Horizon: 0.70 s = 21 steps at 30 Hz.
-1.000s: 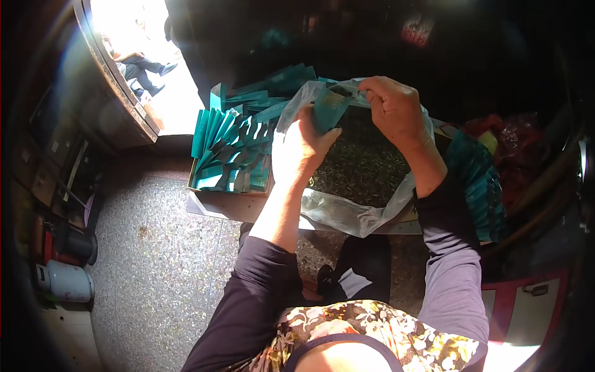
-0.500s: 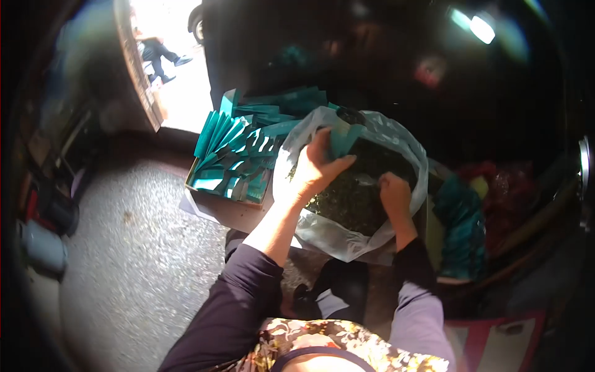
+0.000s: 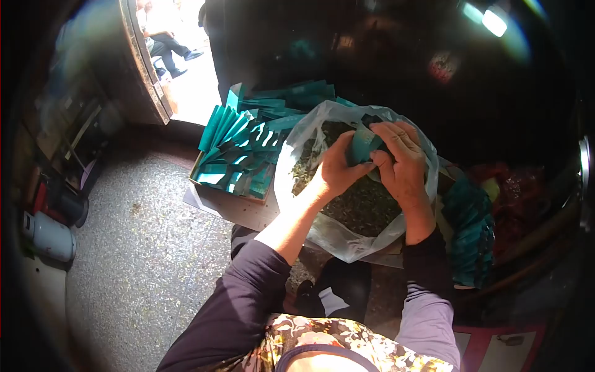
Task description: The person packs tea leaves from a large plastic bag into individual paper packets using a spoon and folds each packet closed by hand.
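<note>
A clear plastic bag (image 3: 347, 246) stands open, with dark green dried leaves (image 3: 365, 208) inside. Over the leaves, my left hand (image 3: 339, 166) grips a small teal packet (image 3: 364, 144) between thumb and fingers. My right hand (image 3: 403, 158) is at the packet's right side, fingers bent and pressed against its edge. The packet's opening is partly hidden by the fingers. Left of the bag, a cardboard box (image 3: 230, 193) holds several teal packets (image 3: 226, 133) standing in rows.
More teal packets (image 3: 472, 232) are stacked right of the bag, beside red plastic bags (image 3: 517, 192). A grey-white cylinder (image 3: 52, 237) stands at the far left. Through the bright doorway a seated person's legs (image 3: 168, 49) show.
My right hand first dropped from the bag's rim to the leaves, then rose to the teal packet. My left hand still has the packet. The view has shifted.
</note>
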Each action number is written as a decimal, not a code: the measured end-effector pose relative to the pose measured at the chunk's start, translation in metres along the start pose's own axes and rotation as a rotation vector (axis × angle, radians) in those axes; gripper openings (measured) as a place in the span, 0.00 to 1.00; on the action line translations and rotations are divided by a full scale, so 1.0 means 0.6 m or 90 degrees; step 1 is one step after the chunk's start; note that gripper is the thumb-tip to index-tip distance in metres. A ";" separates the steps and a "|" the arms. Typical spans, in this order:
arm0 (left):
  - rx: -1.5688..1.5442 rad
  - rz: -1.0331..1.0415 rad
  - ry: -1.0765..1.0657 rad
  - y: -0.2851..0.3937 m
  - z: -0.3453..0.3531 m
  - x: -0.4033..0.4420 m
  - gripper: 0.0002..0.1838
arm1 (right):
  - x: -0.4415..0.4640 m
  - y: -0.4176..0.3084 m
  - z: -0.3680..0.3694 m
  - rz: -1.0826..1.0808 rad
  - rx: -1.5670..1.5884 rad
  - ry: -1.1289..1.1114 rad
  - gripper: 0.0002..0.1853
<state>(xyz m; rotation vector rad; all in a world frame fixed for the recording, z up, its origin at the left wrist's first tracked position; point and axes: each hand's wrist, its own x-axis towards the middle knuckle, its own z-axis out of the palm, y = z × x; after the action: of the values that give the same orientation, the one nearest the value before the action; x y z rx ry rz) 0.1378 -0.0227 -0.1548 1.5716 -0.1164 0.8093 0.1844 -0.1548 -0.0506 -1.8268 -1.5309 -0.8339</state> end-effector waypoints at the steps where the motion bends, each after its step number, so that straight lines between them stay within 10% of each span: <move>1: -0.031 0.003 -0.007 0.001 -0.003 0.004 0.36 | 0.003 -0.001 0.001 0.009 0.001 0.018 0.18; 21: 0.166 0.041 0.065 0.004 -0.028 0.006 0.39 | 0.033 0.003 0.022 0.021 -0.036 -0.045 0.13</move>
<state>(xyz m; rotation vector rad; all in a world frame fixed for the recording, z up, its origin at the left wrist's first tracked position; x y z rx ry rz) 0.1323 -0.0064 -0.1516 1.7747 0.0135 0.9845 0.1896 -0.1330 -0.0434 -1.9365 -1.5296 -0.8132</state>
